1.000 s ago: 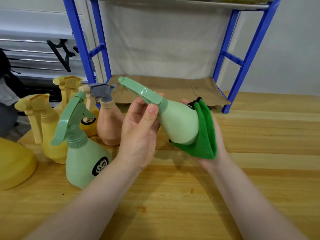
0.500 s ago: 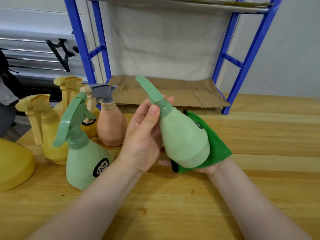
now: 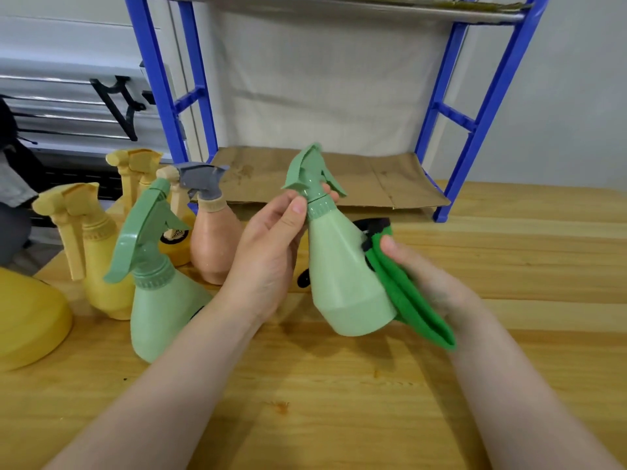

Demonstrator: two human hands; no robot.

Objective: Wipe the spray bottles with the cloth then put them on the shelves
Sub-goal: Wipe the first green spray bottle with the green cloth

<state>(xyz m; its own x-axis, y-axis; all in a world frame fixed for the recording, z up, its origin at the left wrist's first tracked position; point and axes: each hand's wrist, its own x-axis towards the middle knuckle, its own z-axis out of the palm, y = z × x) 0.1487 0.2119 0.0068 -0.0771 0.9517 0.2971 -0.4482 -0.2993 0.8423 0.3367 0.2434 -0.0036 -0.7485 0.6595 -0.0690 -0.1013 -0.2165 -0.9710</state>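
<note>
Wiping step: left hand (image 3: 268, 252) fingers clamp the green spray bottle's (image 3: 342, 276) neck, right hand (image 3: 427, 283) fingers press the cloth (image 3: 414, 307) to its side; next, shelving it on the shelf (image 3: 339, 178) beyond the fingers

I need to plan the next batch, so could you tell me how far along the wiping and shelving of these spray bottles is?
Done: nothing shelved; the cardboard-lined lower shelf holds no bottles. In hand: the left hand grips the neck of a light green bottle while the right hand holds the green cloth against its side. Left: four bottles stand on the table: another green bottle, a peach bottle and two yellow bottles.
</note>
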